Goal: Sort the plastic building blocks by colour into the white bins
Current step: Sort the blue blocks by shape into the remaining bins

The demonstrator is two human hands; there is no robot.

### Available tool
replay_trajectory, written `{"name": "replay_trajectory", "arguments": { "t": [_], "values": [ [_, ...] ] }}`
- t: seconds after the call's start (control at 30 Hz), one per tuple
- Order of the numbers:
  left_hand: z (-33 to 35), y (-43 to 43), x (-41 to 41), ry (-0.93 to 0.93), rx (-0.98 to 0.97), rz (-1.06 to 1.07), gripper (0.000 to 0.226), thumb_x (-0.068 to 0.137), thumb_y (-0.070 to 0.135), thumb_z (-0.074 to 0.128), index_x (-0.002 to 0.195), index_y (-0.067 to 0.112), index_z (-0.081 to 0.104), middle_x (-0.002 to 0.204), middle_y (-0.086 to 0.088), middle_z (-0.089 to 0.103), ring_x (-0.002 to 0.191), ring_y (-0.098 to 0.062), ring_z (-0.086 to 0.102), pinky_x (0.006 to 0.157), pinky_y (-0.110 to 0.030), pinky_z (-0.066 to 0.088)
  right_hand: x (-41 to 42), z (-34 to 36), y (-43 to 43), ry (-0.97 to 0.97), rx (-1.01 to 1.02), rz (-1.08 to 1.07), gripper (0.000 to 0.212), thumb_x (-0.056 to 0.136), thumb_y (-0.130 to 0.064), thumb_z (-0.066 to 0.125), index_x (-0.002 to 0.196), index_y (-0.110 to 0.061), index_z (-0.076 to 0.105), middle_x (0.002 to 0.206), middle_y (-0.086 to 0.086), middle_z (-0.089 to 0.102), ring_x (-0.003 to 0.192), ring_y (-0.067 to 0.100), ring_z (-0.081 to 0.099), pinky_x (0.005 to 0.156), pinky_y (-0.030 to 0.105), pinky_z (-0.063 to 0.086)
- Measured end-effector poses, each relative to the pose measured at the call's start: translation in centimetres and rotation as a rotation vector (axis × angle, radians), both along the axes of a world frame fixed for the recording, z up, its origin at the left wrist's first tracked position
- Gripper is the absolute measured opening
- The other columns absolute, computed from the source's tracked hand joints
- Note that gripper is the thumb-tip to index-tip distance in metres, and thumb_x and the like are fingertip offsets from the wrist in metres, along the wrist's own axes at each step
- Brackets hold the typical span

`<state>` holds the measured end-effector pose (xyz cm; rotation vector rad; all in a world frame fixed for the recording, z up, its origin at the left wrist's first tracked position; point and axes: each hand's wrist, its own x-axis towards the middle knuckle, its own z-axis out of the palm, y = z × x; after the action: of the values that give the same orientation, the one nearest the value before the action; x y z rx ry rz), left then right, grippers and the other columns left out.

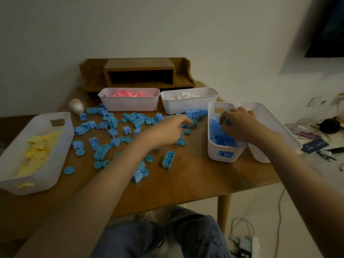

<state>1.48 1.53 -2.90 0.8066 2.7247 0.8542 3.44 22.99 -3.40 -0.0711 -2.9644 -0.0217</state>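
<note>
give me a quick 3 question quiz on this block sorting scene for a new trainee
1. True or false: every one of the loose blocks on the table is blue.
2. The right hand is over a bin holding which blocks? A pink, B blue, C white.
3. Fill in: the left-edge bin holds ___ blocks.
Key: 1 true; 2 B, the blue bin; 3 yellow.
</note>
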Motion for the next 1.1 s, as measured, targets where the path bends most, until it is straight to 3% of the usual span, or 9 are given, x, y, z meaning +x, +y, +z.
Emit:
{"name": "replay_trajectory", "arguments": {
  "t": [0.1,0.23,0.37,0.43,0.5,0.6,0.73,0.93,1.1],
  "values": [
    [-0.1,-3.1,-0.1,-0.02,-0.144,0.039,0.037,0.101,0.013,0.039,0.136,0.024,0.045,0.145,0.002,0.042,0.126,-0.014,0.044,0.096,-0.025,0.04,0.1,-0.3,-1.1,0.049,-0.049,0.007,0.026,0.095,-0.022,0.037,0.103,-0.012,0.059,0.094,0.003,0.049,0.096,0.024,0.042,0.083,0.036,0.027],
    [0.1,-6.7,0.2,-0.049,-0.304,0.076,0.037,0.1,0.019,0.043,0.136,0.026,0.044,0.145,0.003,0.042,0.126,-0.016,0.045,0.099,-0.03,0.041,0.3,-0.5,-2.8,0.052,-0.009,-0.037,0.034,0.097,-0.03,0.039,0.128,-0.019,0.047,0.131,0.009,0.051,0.12,0.032,0.044,0.096,0.042,0.031],
    [0.1,-9.5,1.3,-0.095,-0.526,0.024,0.058,0.091,0.049,0.053,0.142,0.029,0.033,0.148,0.002,0.033,0.131,-0.019,0.036,0.104,-0.032,0.036,1.1,-0.4,-6.3,0.212,-0.044,0.042,0.044,0.094,-0.023,0.046,0.137,-0.016,0.038,0.133,0.013,0.049,0.119,0.034,0.044,0.099,0.044,0.034],
    [-0.1,-10.6,1.7,-0.104,-0.641,0.004,0.064,0.088,0.052,0.057,0.142,0.03,0.032,0.145,0.0,0.03,0.132,-0.021,0.031,0.105,-0.035,0.035,1.5,-0.6,-8.7,0.152,-0.088,0.19,0.045,0.094,-0.025,0.049,0.138,-0.019,0.039,0.136,0.01,0.048,0.122,0.03,0.043,0.101,0.041,0.035],
    [-0.5,-11.7,1.8,-0.08,-0.681,0.016,0.055,0.088,0.048,0.058,0.136,0.03,0.038,0.135,-0.001,0.035,0.126,-0.021,0.032,0.101,-0.038,0.038,1.9,-1.4,-11.3,-0.038,-0.132,0.335,0.046,0.095,-0.031,0.049,0.139,-0.024,0.037,0.139,0.004,0.045,0.125,0.024,0.04,0.103,0.037,0.037],
    [-1.4,-13.0,1.7,0.005,-0.593,0.08,0.039,0.091,0.039,0.056,0.128,0.027,0.048,0.125,0.0,0.044,0.114,-0.018,0.04,0.093,-0.035,0.043,1.6,-3.4,-13.4,-0.202,-0.116,0.45,0.045,0.097,-0.033,0.044,0.141,-0.027,0.034,0.139,0.001,0.041,0.125,0.023,0.039,0.102,0.036,0.037],
    [-1.9,-14.6,1.4,0.019,-0.34,0.185,0.036,0.089,0.043,0.059,0.12,0.025,0.054,0.118,0.005,0.053,0.098,-0.009,0.047,0.08,-0.025,0.042,-0.2,-5.1,-13.9,-0.147,-0.168,0.414,0.045,0.099,-0.034,0.037,0.143,-0.033,0.03,0.139,0.002,0.039,0.124,0.025,0.038,0.101,0.038,0.035],
    [-2.0,-15.0,1.5,-0.011,-0.053,0.324,0.043,0.088,0.052,0.055,0.122,0.025,0.051,0.112,0.005,0.057,0.095,-0.009,0.054,0.07,-0.023,0.043,-1.6,-5.9,-14.3,-0.163,-0.245,0.319,0.038,0.095,-0.039,0.045,0.131,-0.035,0.036,0.121,0.0,0.05,0.117,0.023,0.044,0.099,0.043,0.031],
    [-2.7,-13.5,1.3,-0.001,0.009,0.386,0.043,0.09,0.044,0.057,0.126,0.022,0.048,0.127,0.0,0.054,0.109,-0.015,0.052,0.081,-0.027,0.043,-1.8,-5.5,-14.5,-0.124,-0.319,0.347,0.023,0.089,-0.032,0.057,0.106,-0.024,0.044,0.109,0.0,0.053,0.099,0.018,0.05,0.09,0.039,0.045]
  ]
}}
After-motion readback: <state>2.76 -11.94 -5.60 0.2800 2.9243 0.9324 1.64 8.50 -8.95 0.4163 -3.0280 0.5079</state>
